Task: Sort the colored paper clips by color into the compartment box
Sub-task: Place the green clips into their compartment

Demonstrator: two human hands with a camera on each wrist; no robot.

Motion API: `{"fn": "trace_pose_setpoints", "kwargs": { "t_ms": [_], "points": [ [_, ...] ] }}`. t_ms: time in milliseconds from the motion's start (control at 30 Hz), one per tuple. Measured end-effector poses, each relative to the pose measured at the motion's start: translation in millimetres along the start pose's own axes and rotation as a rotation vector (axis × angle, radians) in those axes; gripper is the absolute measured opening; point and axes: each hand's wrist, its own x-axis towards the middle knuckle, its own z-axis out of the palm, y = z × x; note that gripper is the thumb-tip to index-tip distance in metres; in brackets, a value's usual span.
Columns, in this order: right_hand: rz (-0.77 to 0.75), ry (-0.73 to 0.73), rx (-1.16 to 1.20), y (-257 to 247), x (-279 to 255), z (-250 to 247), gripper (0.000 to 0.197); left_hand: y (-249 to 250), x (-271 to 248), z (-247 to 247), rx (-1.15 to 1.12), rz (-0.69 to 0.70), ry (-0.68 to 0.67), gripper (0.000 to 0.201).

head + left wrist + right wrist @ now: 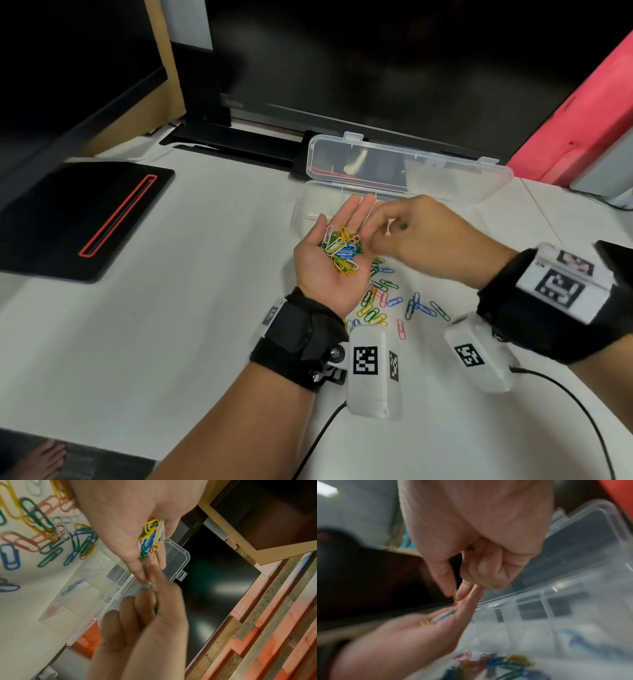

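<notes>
Clips (342,249) lie heaped in the upturned left hand (334,260), its fingers straight and relaxed: white, yellow, blue, green and pink ones tangled together, too many to count. More clips (390,301) are scattered on the white surface (171,325) under and beside that hand, in green, blue, yellow, pink and white; the pile overlaps, so no count holds. The right hand (428,236) hovers over the left fingers, thumb and forefinger reaching down to the heap; its other fingers curl round a green clip (401,226), whose end shows at the palm. Whether the thumb and forefinger already pinch a second clip cannot be told, as the right wrist view is blurred.

One clear box (311,202) stands just beyond the hands with its lid (411,168) propped open behind it. In the left wrist view, a blue clip (72,586) lies in one compartment and a pink clip (51,611) in another.

Two black monitor bases sit on the surface: one base (82,219) with a red-edged slot at left, another base (236,144) behind the box. A pink block (575,133) leans at right. Each wrist wears a black strap with a white camera unit, and two cables (565,394) trail off them.
</notes>
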Motion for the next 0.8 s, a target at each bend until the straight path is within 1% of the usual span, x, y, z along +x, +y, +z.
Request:
{"fn": "trace_pose_setpoints", "kwargs": {
  "t_ms": [33,67,100,167,267,400,567,733,800],
  "points": [
    [-0.062,-0.001,-0.193,-0.6,-0.1,2.6,0.003,-0.2,0.3,0.1,0.014,0.003,-0.001,0.051],
    [-0.088,0.007,-0.326,0.2,0.4,5.0,0.010,-0.4,0.6,-0.3,0.017,0.003,0.003,0.051],
    [-0.092,0.015,-0.390,1.9,1.3,7.1,0.015,-0.9,0.5,-1.0,0.012,0.003,0.010,0.051],
    [-0.087,0.038,-0.421,3.3,4.3,10.1,0.016,-1.3,0.3,-0.9,0.014,0.001,0.004,0.050],
    [-0.060,0.069,-0.384,1.9,6.6,13.1,0.002,-1.4,-0.3,0.1,0.022,0.003,-0.011,0.049],
    [-0.035,0.034,-0.284,5.0,7.9,11.3,0.014,-1.3,-2.6,2.0,-0.001,-0.008,-0.033,0.047],
    [-0.037,0.020,-0.171,8.9,7.1,2.4,0.014,-1.2,-3.0,3.2,-0.058,-0.012,-0.026,0.047],
    [-0.025,-0.007,-0.070,5.3,7.7,-7.1,0.019,-0.7,-2.0,1.8,-0.081,-0.035,-0.017,0.047],
    [-0.018,0.034,-0.050,6.8,9.4,-7.2,0.022,-1.3,-1.9,1.2,-0.075,-0.033,-0.021,0.046]
  ]
}}
